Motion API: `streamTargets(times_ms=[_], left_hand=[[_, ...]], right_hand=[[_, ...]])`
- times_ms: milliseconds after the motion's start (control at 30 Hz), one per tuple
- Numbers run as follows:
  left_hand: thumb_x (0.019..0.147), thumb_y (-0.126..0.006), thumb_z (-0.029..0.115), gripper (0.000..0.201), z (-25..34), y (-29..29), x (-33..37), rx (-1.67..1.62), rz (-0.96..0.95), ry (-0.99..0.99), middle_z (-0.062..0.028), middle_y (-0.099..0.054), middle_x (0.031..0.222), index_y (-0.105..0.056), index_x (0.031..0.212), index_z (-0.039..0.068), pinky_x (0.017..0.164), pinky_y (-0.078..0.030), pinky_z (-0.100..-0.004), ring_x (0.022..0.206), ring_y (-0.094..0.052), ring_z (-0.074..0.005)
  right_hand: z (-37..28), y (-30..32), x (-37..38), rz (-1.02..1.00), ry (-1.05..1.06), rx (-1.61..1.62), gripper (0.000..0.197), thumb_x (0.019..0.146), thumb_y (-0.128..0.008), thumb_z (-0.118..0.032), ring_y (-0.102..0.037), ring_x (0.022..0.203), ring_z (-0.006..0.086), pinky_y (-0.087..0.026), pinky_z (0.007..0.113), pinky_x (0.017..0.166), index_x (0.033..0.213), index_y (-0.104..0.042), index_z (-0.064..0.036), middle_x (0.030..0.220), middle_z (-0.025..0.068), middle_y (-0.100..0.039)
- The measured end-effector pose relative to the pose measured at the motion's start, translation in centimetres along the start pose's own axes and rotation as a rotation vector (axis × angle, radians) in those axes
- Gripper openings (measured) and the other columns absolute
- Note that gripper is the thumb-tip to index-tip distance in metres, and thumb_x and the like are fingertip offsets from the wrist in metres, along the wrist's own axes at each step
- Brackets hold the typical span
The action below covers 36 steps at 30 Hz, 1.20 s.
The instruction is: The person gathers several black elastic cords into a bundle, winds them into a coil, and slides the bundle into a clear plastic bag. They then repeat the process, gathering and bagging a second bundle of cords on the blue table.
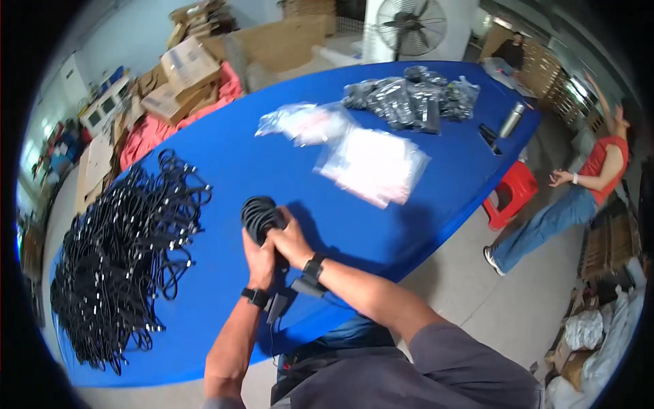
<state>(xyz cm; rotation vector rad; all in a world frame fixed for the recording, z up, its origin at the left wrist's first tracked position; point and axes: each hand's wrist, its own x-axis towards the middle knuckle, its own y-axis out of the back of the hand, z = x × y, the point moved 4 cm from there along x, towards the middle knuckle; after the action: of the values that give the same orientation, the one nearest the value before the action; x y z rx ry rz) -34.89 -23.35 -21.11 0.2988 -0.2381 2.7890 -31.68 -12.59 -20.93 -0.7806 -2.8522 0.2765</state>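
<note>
A coiled bundle of black cable (261, 217) is held up over the blue table, its loops standing out beyond my fingers. My left hand (259, 262) is closed around its lower left side. From the right, my right hand (293, 241) grips the same bundle, its fingers touching the left hand. Part of the coil is hidden behind my hands. To the left lies a large heap of black cables (129, 252) with small white and silvery ends. Beyond my hands are a stack of clear plastic bags (375, 165) and a looser pile of clear bags (306, 124).
Bagged black items (409, 99) lie at the table's far end, near a metal flask (511, 120) and a small black object (489, 140). A red stool (509, 194) stands by the right edge. A person in red (603, 163) is beyond it. Cardboard boxes (189, 68) are piled at far left.
</note>
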Motion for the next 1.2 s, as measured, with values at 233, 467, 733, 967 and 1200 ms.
streamTargets(times_ms=[233,467,733,967,1200], left_hand=[[0.093,-0.062,0.005,0.040,-3.0,2.0,0.2,-0.257,0.008,0.046,-0.0102,-0.063,0.121,-0.053,0.131,-0.002,0.095,-0.053,-0.0373,0.106,-0.062,-0.0223],[0.099,-0.058,0.015,0.041,-4.2,-0.3,0.0,-0.382,-0.143,0.116,-0.0125,-0.062,0.127,-0.052,0.135,-0.003,0.100,-0.050,-0.0388,0.112,-0.062,-0.0248],[0.104,-0.053,0.021,0.041,-6.2,3.3,1.4,-0.330,-0.062,0.137,-0.0124,-0.061,0.127,-0.051,0.137,-0.004,0.101,-0.049,-0.0381,0.113,-0.061,-0.0240],[0.107,-0.055,0.030,0.044,-11.3,4.9,4.1,-0.182,0.036,0.022,-0.0147,-0.064,0.123,-0.054,0.135,-0.004,0.095,-0.052,-0.0391,0.107,-0.065,-0.0259],[0.105,-0.058,0.029,0.039,-8.0,3.7,1.1,-0.182,0.160,0.070,-0.0114,-0.066,0.117,-0.059,0.126,-0.004,0.087,-0.054,-0.0375,0.098,-0.065,-0.0221]], right_hand=[[-0.8,-3.0,-1.5,-0.004,-0.024,0.137,0.049,0.079,-0.064,-0.011,-0.059,0.111,0.0227,-0.047,0.036,0.099,0.126,-0.057,-0.0009,0.114,0.0121,-0.064],[2.8,-1.5,0.0,-0.007,0.116,0.054,0.059,0.086,-0.069,-0.032,-0.060,0.120,0.0295,-0.046,0.040,0.104,0.135,-0.056,-0.0016,0.124,0.0176,-0.066],[3.5,-3.7,-0.5,0.033,0.025,0.073,0.049,0.089,-0.069,-0.028,-0.059,0.117,0.0261,-0.044,0.037,0.103,0.131,-0.056,-0.0049,0.122,0.0140,-0.064],[3.8,-3.2,0.0,-0.036,0.097,-0.085,0.048,0.092,-0.070,-0.035,-0.061,0.110,0.0270,-0.047,0.038,0.100,0.127,-0.057,-0.0050,0.114,0.0135,-0.066],[4.9,-4.6,-2.5,0.248,0.067,-0.230,0.046,0.081,-0.077,-0.041,-0.063,0.105,0.0377,-0.050,0.049,0.089,0.117,-0.066,-0.0154,0.110,0.0163,-0.067]])
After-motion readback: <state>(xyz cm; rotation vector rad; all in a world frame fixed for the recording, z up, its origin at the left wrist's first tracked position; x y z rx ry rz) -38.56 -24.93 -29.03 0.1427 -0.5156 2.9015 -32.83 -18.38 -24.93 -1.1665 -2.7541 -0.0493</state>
